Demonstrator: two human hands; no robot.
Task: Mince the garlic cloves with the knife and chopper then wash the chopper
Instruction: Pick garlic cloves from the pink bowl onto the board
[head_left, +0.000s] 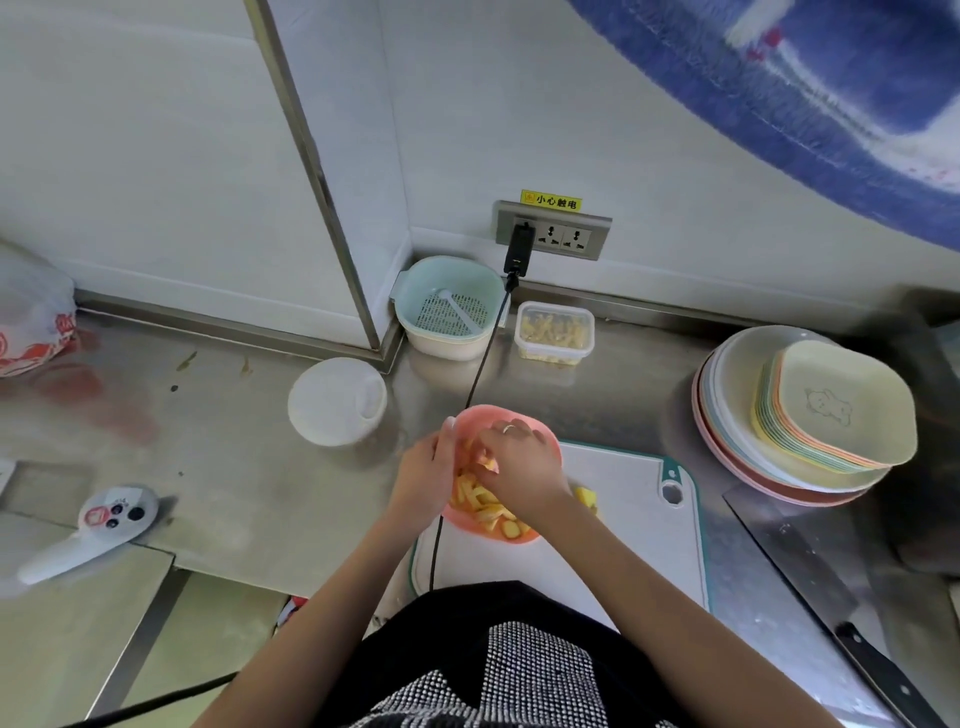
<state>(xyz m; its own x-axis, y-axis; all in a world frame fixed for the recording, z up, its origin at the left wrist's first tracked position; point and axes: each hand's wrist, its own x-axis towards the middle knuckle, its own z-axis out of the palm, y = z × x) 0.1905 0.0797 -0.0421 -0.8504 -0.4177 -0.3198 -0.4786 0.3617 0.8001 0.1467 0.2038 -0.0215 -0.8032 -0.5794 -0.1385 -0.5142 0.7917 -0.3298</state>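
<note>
Both hands at the pink bowl (540, 530) on the cutting board (618, 499): left hand (423, 475) grips its rim, right hand (511, 462) pinches yellow pieces (480, 501) inside. Knife (810, 571) lies right of the board.

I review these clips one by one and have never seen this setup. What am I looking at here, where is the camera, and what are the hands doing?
There is no robot here. One wide-angle camera sits on a person's head and looks down at a steel counter, so the arms enter from the bottom.

The left hand steadies the rim of a pink bowl that stands partly on a white cutting board. The right hand reaches into the bowl and pinches some of the yellowish pieces inside.

Around them lie a white round lid, a green strainer basket, a clear box of similar pieces, a stack of plates and a cleaver, untouched at the right. A black cable runs from the wall socket.
</note>
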